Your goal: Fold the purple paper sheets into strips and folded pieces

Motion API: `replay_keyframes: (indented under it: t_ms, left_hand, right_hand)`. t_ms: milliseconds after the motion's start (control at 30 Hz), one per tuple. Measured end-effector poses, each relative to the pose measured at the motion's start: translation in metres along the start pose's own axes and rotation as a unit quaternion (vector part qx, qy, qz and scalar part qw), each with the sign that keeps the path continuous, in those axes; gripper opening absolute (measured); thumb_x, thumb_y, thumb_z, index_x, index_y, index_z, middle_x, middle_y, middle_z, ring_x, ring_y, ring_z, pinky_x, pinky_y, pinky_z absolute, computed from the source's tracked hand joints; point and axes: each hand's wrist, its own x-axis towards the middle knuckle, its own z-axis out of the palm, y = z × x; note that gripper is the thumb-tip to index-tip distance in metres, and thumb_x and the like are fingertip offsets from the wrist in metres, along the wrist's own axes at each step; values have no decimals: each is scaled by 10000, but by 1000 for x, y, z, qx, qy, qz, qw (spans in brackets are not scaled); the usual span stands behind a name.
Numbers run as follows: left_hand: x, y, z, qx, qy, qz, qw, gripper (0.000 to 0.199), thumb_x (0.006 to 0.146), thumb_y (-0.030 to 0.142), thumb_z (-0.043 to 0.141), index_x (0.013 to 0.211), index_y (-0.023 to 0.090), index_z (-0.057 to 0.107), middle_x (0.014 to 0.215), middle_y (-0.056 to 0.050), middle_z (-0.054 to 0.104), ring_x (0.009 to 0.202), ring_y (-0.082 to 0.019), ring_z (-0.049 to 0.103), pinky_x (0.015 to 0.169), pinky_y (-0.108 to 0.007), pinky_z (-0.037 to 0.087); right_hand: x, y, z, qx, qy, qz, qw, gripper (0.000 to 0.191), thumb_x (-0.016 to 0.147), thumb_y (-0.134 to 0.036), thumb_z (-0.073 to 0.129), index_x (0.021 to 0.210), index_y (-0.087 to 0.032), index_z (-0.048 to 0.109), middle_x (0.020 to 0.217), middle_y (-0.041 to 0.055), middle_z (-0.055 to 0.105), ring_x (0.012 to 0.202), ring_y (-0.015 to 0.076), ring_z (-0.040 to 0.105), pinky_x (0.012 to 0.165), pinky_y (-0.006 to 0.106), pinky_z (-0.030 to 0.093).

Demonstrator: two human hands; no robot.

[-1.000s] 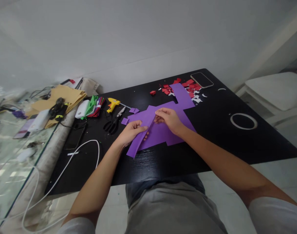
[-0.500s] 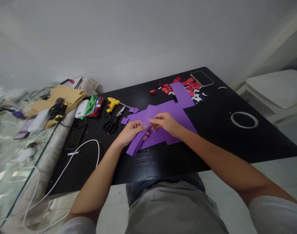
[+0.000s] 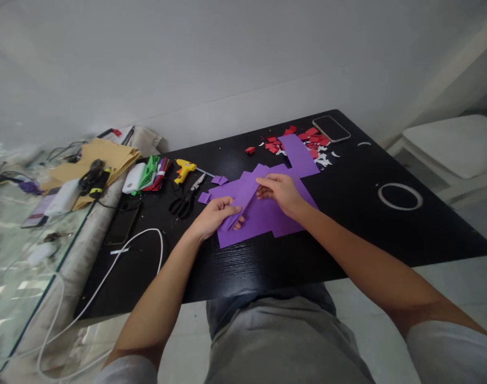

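The left hand [image 3: 221, 216] has its thumb closed over the lower part of a folded purple paper strip [image 3: 247, 193], its fingers curled beneath, while the right hand [image 3: 279, 192] pinches the strip's upper edge between thumb and fingertips. The strip slants above the purple paper sheets [image 3: 285, 213] lying on the black table [image 3: 243, 272]. To their left are black-handled scissors [image 3: 187, 198] and a yellow glue gun [image 3: 184, 170], with red paper scraps [image 3: 316, 140] beyond them on the right, near a smartphone [image 3: 331, 129].
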Motion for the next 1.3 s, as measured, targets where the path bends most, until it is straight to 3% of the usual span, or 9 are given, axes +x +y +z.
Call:
replay_keyframes:
  t_ms: [300, 467, 567, 667, 800, 867, 1067, 1300]
  left_hand:
    - [1, 3, -8, 8, 38, 23, 999, 382, 730, 399, 906, 795, 145, 628, 738, -64, 760, 531, -120, 658, 554, -242, 537]
    - [5, 6, -19, -24, 178, 81, 980, 456, 631, 430, 964, 792, 134, 658, 718, -29, 723, 542, -100, 640, 541, -216, 524]
    - [7, 7, -27, -63, 272, 138, 950, 443, 640, 427, 957, 798, 153, 646, 705, 3, 688, 535, -85, 617, 501, -200, 492]
    - [8, 8, -32, -103, 318, 208, 919, 382, 713, 405, 917, 764, 177, 615, 629, 39, 619, 512, -71, 571, 488, -195, 464]
    - [7, 9, -31, -105, 301, 235, 918, 389, 772, 406, 871, 690, 192, 557, 571, 41, 587, 496, -72, 534, 501, -207, 452]
    - [6, 8, -25, -88, 275, 212, 934, 397, 756, 419, 878, 684, 188, 565, 577, 32, 609, 495, -75, 540, 500, -209, 448]
    - [6, -3, 5, 3, 179, 164, 970, 420, 715, 483, 914, 757, 167, 641, 581, -10, 688, 505, -126, 637, 538, -239, 505]
    - [5, -7, 11, 48, 188, 166, 967, 443, 756, 523, 886, 748, 170, 618, 567, -8, 690, 469, -114, 624, 506, -220, 491]
  right_hand:
    - [5, -1, -6, 46, 55, -24, 997, 317, 759, -414, 826, 679, -222, 586, 734, 44, 680, 734, 192, 700, 758, 359, 626]
    - [7, -2, -8, 82, 62, -14, 995, 316, 712, -351, 820, 705, -242, 523, 754, 41, 689, 814, 230, 734, 788, 387, 629]
    - [3, -3, -7, 71, 14, 12, 997, 274, 677, -308, 826, 708, -233, 564, 772, 46, 714, 786, 220, 727, 753, 374, 621]
    - [-5, -6, -4, 15, -100, 69, 992, 250, 646, -276, 862, 726, -198, 638, 758, 53, 743, 709, 184, 705, 709, 333, 598]
    - [-20, -13, 2, -88, -295, 134, 942, 315, 614, -286, 941, 797, -162, 716, 828, 59, 788, 746, 176, 730, 747, 304, 595]
    - [-26, -14, 7, -83, -338, 147, 926, 373, 631, -331, 957, 897, -164, 756, 914, 66, 803, 849, 205, 758, 792, 316, 604]
    - [-30, -1, 21, -10, -223, 104, 969, 399, 767, -537, 865, 890, -173, 761, 863, 50, 796, 844, 205, 760, 846, 343, 597]
    - [-28, 12, 22, -22, -183, 78, 980, 377, 724, -505, 900, 797, -184, 717, 782, 36, 780, 738, 191, 734, 789, 346, 571]
